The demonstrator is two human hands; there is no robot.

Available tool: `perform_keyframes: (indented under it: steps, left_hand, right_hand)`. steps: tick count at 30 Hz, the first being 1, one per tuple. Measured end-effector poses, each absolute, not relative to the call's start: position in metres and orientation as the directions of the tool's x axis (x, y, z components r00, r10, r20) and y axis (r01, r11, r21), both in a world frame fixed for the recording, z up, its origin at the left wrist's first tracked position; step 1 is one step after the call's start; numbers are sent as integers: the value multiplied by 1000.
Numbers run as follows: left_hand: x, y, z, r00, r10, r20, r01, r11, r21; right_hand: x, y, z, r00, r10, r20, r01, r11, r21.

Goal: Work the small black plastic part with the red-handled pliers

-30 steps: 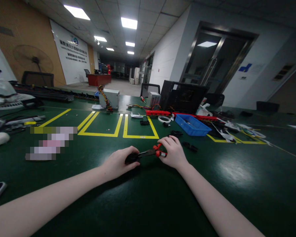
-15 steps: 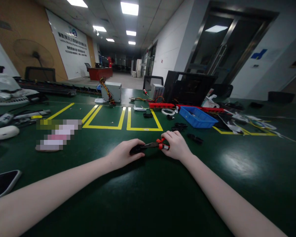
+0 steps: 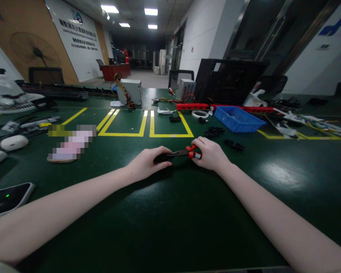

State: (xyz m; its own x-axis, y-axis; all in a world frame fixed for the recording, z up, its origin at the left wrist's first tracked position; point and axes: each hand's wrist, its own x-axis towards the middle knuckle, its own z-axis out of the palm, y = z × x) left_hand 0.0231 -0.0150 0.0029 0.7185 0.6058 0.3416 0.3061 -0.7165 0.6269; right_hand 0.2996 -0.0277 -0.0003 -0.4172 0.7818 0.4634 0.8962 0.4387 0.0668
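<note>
Fingers wrapped round its red handles, my right hand (image 3: 211, 154) grips a pair of pliers (image 3: 179, 153). Their dark jaws point left, toward a small black part (image 3: 160, 158) held between the thumb and fingers of my left hand (image 3: 144, 163). The plier tips meet that part at its right side; whether they clamp it I cannot tell. My left palm hides much of the black part, and its exact kind is not clear. Both hands are just above the green table (image 3: 170, 212).
A blue bin (image 3: 238, 119) stands beyond my right hand, with black pieces (image 3: 214, 131) and a black bundle (image 3: 234, 145) nearby. Yellow tape (image 3: 121, 134) marks the table. A grey power supply (image 3: 133, 92) stands farther back. A phone-like device (image 3: 10, 199) lies at left.
The camera view has tilted down, so the background sits higher in the picture. Both hands keep their hold on the pliers and the black part, with little visible change between them.
</note>
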Motion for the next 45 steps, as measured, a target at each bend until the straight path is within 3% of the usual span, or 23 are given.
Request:
perform_keyframes:
  steps: [29,45]
  left_hand:
    - [25,-18,8,715,625,312,306,-682,664]
    - [25,-16,8,725,608,323,293,-697,655]
  right_hand:
    - [302,-29,4,-429,745,511,895,428,129]
    - [303,-26,5,-505,629,591,853,470,228]
